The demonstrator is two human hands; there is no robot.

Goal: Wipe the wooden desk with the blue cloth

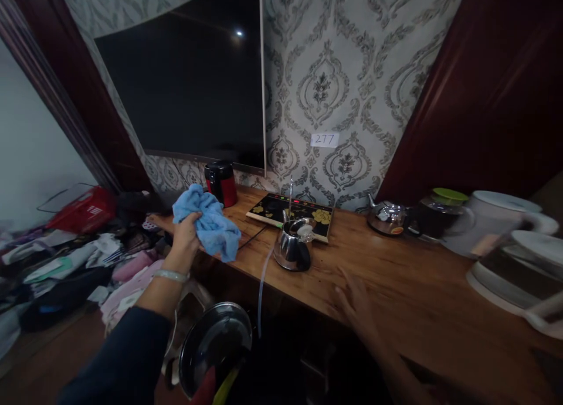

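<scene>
My left hand (187, 235), with a bangle on the wrist, grips a crumpled blue cloth (211, 223) and holds it up over the front left of the wooden counter (343, 249). My right hand (358, 305) is low at the counter's front edge, fingers spread, with nothing in it. Between the two hands a shiny metal kettle (290, 252) stands on the counter. Behind it lies a black tea stove (268, 208) with gold flowers and a thin upright spout. A clear tube (262, 293) hangs over the counter edge beside the kettle.
A red and black canister (224, 188) stands at the back left. On the right are a second metal kettle (387, 217), a green-lidded jug (440, 214) and white-lidded pitchers (519, 270). Below sits a glass-lidded pot (215, 340). Clothes (88, 258) and a red basket (83, 208) lie left.
</scene>
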